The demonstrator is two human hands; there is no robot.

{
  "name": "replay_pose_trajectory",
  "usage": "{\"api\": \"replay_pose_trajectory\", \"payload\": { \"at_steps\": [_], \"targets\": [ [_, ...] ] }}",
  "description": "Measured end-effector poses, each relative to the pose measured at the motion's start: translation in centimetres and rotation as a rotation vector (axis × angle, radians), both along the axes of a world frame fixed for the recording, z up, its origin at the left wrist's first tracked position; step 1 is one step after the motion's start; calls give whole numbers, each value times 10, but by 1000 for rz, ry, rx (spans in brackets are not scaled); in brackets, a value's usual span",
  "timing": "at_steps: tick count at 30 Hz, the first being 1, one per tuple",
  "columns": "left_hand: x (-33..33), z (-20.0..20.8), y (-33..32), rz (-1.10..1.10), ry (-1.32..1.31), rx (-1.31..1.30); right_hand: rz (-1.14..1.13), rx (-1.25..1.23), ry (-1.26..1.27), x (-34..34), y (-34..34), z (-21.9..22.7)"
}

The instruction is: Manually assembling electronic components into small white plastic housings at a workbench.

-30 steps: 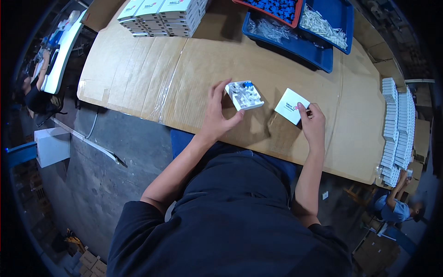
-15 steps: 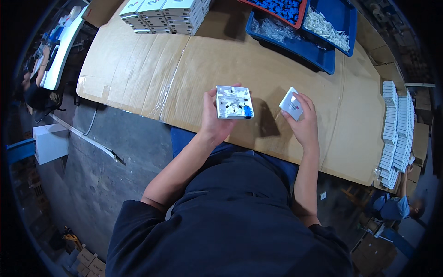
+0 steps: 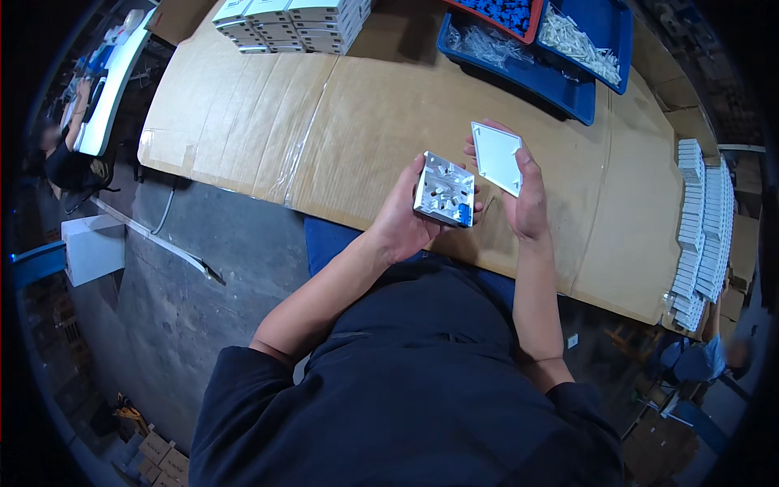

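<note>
My left hand (image 3: 403, 213) is closed round a square white plastic box base (image 3: 444, 192), its inner side facing up. Small white fittings, dark spots and a blue connector (image 3: 464, 213) at the lower right corner show inside it. Just to the right, my right hand (image 3: 527, 199) grips a thin white square cover (image 3: 497, 157) by its edge. The cover is tilted, with its plain inner face and raised rim turned towards the base. A small gap lies between the two parts, above the cardboard-covered table.
Stacked white boxes (image 3: 292, 24) stand at the far left of the cardboard (image 3: 365, 105). Blue trays (image 3: 568, 101) with clear and white small parts, and a red tray (image 3: 531, 24) of blue pieces, sit far right. Rows of white pieces (image 3: 702, 227) line the right edge. Other people work at both sides.
My right hand has turned the cover over, so its inner face now shows, and brought it left. My left hand has moved the base rightward and tilted it.
</note>
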State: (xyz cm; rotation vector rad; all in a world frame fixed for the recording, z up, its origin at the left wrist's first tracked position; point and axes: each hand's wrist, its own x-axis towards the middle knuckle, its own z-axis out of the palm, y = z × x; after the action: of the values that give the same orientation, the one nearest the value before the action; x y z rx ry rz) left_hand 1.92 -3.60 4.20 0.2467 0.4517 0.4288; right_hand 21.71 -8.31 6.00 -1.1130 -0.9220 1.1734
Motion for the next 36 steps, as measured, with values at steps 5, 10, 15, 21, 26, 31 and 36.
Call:
{"api": "replay_pose_trajectory", "payload": {
  "at_steps": [5, 10, 15, 21, 26, 31, 36],
  "targets": [
    [0, 0, -5, 11, 30, -31, 17, -26, -185, -13, 2, 0],
    [2, -5, -4, 2, 11, -11, 84, -22, -198, -16, -1, -5],
    [1, -7, -1, -5, 4, -21, 145, -69, -209, -20, -3, -2],
    [0, -9, -2, -19, 31, -18, 189, -85, -201, -22, -3, -5],
    [1, -5, -3, 28, 53, -28, 201, -105, -298, -22, -3, -5],
    [1, -14, -3, 10, 60, -26, 220, -51, -352, -22, 0, -10],
    [4, -5, -5, 17, 97, -41, 229, -50, -386, -22, 0, -11]
  ]
}}
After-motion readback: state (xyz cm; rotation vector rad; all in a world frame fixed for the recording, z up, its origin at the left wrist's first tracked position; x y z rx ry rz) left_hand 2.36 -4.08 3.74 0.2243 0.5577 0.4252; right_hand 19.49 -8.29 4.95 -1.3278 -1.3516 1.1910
